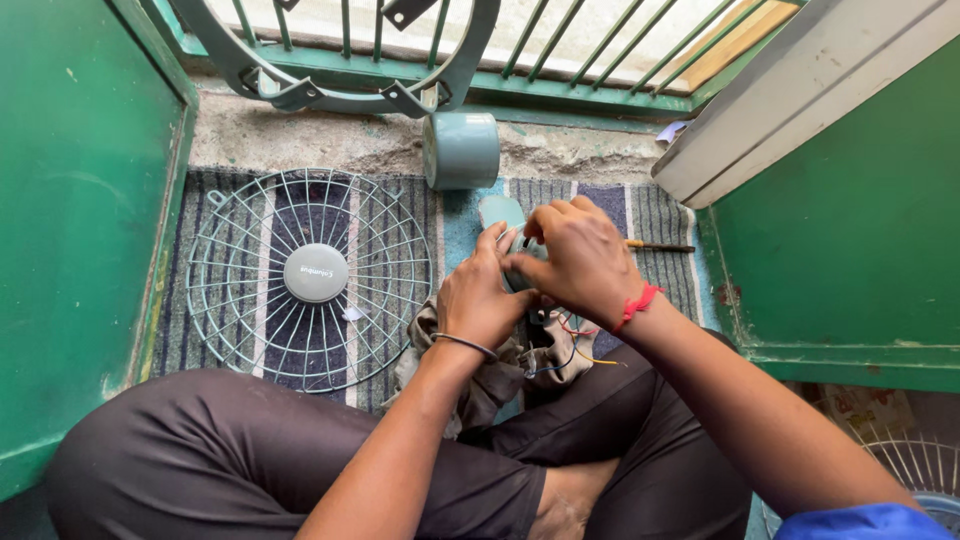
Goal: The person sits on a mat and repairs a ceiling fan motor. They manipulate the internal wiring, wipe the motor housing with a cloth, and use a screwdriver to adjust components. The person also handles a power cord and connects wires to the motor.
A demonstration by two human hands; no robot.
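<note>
Both hands clench a pale teal metal fan motor housing (503, 215) over the striped rug (610, 205): left hand (478, 300) steadies its side, right hand (578, 262) pinches on top. It looks heavy, rigid, smooth; thin coloured wires (572, 345) beneath seem fragile, so hold the casing
</note>
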